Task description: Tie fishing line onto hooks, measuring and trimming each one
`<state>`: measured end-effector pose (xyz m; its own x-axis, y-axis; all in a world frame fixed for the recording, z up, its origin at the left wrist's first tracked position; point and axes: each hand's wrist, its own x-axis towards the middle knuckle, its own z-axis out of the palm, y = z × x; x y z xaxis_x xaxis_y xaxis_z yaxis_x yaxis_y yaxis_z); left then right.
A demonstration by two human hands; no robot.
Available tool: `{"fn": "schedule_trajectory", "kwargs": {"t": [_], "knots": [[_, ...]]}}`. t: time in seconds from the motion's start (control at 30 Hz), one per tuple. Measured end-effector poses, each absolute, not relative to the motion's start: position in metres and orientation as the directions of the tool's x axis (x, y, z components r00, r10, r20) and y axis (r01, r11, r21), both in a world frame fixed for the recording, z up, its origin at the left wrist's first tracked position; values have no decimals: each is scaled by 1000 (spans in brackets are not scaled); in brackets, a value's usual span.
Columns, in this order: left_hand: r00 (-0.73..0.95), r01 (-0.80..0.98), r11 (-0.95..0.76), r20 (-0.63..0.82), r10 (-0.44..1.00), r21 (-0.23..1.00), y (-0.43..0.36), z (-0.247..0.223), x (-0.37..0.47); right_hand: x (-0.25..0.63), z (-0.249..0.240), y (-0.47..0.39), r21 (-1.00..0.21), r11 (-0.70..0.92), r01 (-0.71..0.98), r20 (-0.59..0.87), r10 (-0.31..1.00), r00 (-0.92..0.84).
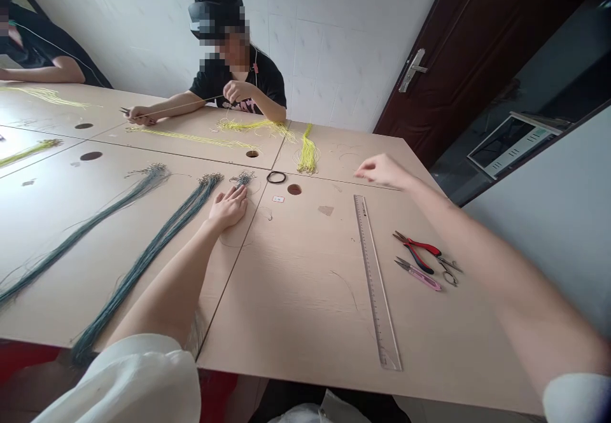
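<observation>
Along the near edge of our wood-veneer tabletop (286,308), we have a clear plastic ruler (377,283) lying lengthwise, and the tail of a long blue-grey cord bundle (143,259) reaching that same edge on the left. A second blue-grey bundle (88,227) runs roughly alongside it, farther left. To the right of the ruler sit pliers with red-and-black handles (424,246), pink-handled thread snips (422,277) and a small metal tool. Our left hand (230,207) rests palm down, unclenched, its fingertips on a small heap of blue-grey cord (242,180) just beside the head of the nearer bundle. Our right hand (384,172) hangs above the table beyond the ruler, fingers curled and blurred — we cannot tell whether it pinches anything. Between our hands lies a black band (276,177); farther off, a yellow cord bundle (308,149). Across from us, a co-worker in a headset (214,19) stretches a cord between both hands, with a dark brown door (443,41) beyond, to the right.
</observation>
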<state>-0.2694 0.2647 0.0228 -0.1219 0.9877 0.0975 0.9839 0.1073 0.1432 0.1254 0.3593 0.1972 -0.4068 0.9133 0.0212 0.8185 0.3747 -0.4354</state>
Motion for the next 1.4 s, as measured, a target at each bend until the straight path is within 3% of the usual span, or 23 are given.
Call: {"fn": "schedule_trajectory", "kwargs": {"t": [0.13, 0.27, 0.43, 0.53, 0.67, 0.77, 0.97, 1.4], "knots": [[-121, 984, 104, 117, 986, 143, 264, 22, -268, 87, 137, 385, -343, 321, 883, -242, 878, -413], [-122, 985, 105, 123, 985, 139, 264, 20, -268, 79, 108, 400, -235, 315, 919, -294, 879, -376], [-123, 984, 106, 119, 985, 142, 264, 19, -267, 66, 104, 409, -144, 356, 923, -176, 909, -378], [-122, 984, 104, 120, 985, 145, 264, 20, -267, 41, 96, 388, -157, 486, 860, -61, 864, -500], [-126, 984, 110, 109, 986, 143, 264, 20, -266, 2, 70, 329, -217, 773, 596, 59, 619, -783], [-130, 984, 113, 118, 985, 138, 263, 20, -265, -16, 49, 292, -220, 880, 421, 129, 454, -881], [-125, 985, 108, 135, 983, 131, 263, 19, -264, -27, 31, 272, -163, 908, 385, 250, 416, -874], [-129, 983, 114, 103, 986, 143, 264, 21, -264, -14, 26, 256, -170, 910, 378, 275, 412, -869]]}}
